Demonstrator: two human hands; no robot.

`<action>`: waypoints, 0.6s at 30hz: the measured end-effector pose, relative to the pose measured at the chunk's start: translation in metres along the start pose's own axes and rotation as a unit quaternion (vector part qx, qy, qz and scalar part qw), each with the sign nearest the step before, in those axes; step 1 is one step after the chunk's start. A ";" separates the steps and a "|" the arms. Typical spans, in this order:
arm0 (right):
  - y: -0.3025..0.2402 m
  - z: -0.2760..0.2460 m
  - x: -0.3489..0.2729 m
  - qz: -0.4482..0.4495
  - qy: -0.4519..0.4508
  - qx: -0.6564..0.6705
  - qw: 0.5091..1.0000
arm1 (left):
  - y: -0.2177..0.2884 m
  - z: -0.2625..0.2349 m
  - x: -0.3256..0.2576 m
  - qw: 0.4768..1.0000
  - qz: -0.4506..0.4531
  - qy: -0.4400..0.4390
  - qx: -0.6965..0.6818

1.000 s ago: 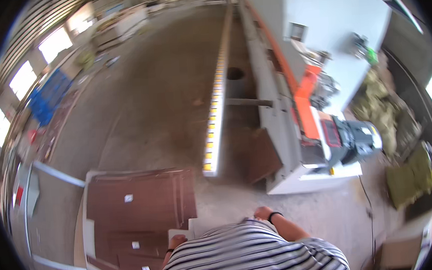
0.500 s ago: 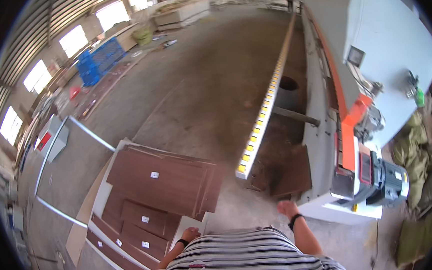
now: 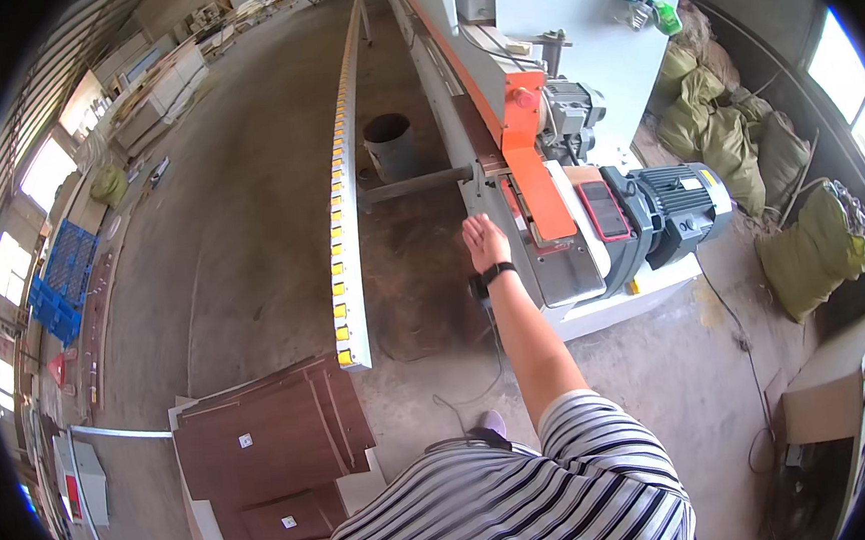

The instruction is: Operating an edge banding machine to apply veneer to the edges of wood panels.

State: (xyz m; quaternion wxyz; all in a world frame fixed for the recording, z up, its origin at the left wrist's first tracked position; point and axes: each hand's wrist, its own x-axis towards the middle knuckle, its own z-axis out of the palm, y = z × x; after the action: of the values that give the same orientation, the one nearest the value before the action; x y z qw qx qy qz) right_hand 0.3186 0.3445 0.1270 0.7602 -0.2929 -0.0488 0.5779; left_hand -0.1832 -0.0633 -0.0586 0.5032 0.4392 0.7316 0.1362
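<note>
head view: the right hand (image 3: pixel 486 244), unclenched and seemingly empty, hangs beside the near end of the machine (image 3: pixel 567 277), left of its orange guard (image 3: pixel 520 128); contact is unclear. the left hand is out of sight, state untellable. likely a reaching step, calling for careful fingertip placement.

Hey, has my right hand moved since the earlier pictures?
Yes, your right hand has moved forward, away from your body: earlier it was short of the orange panel on the machine; now it is left of its near end.

Olive sacks (image 3: pixel 813 253), dark cable (image 3: pixel 745 344) on grey floor (image 3: pixel 251 253)
</note>
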 end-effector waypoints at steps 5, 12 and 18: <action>-0.014 0.009 0.037 -0.027 0.037 0.070 0.997 | 0.008 -0.004 0.003 1.000 -0.008 -0.008 0.015; -0.020 0.017 0.029 -0.023 0.065 0.165 0.984 | 0.010 -0.013 0.011 0.999 -0.007 -0.016 0.038; -0.017 0.000 -0.015 -0.092 0.055 0.167 0.980 | 0.003 -0.014 0.009 0.998 0.016 -0.019 0.059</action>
State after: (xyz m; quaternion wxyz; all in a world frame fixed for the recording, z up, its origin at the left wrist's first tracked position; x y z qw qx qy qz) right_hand 0.3278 0.3279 0.1391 0.8498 -0.1875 0.0640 0.4885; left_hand -0.1943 -0.0509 -0.0559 0.4881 0.4824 0.7214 0.0928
